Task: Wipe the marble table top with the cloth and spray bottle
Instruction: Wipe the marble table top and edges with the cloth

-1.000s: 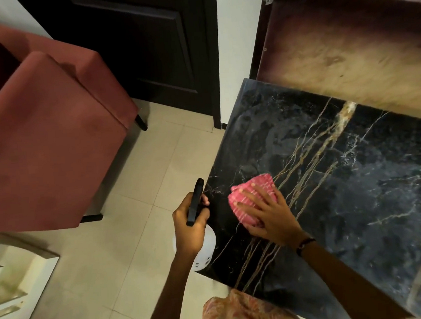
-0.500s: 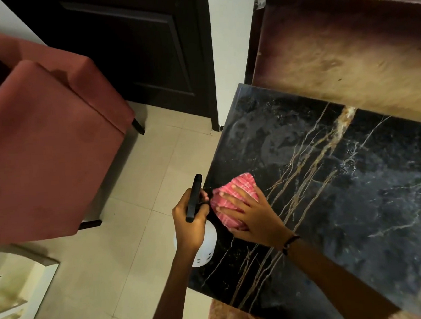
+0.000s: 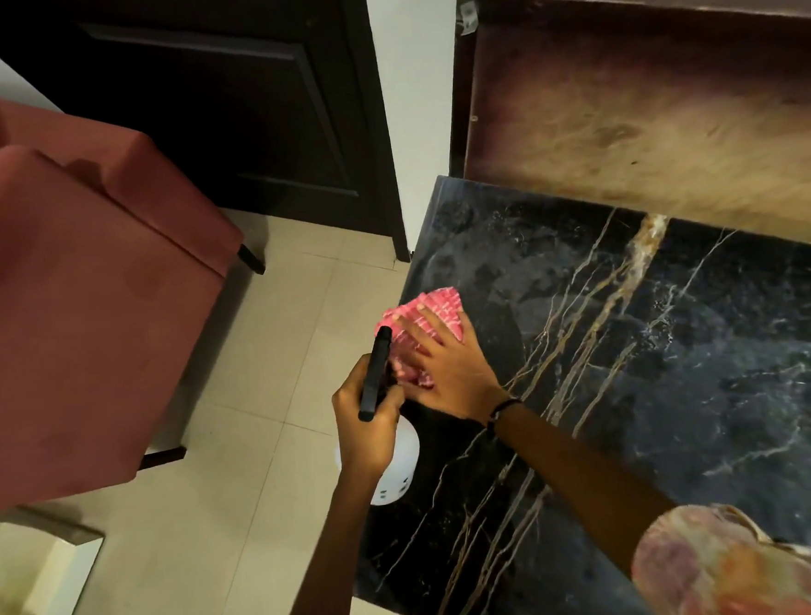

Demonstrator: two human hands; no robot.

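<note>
The pink cloth (image 3: 424, 327) lies bunched on the black marble table top (image 3: 663, 385), right at its left edge, at about nine o'clock on the slab. The right hand (image 3: 446, 367) presses it flat with fingers spread. Just beside it, at roughly seven o'clock from the cloth, the left hand (image 3: 366, 425) is curled round the white spray bottle (image 3: 398, 466), held off the table's edge, black trigger head pointing up toward the cloth. I'd say wiping is well under way: dull, smeary patches show on the near-left marble, while the far right looks dry and likely remains to be done. A red armchair (image 3: 71, 292) stands well apart, at nine o'clock.
</note>
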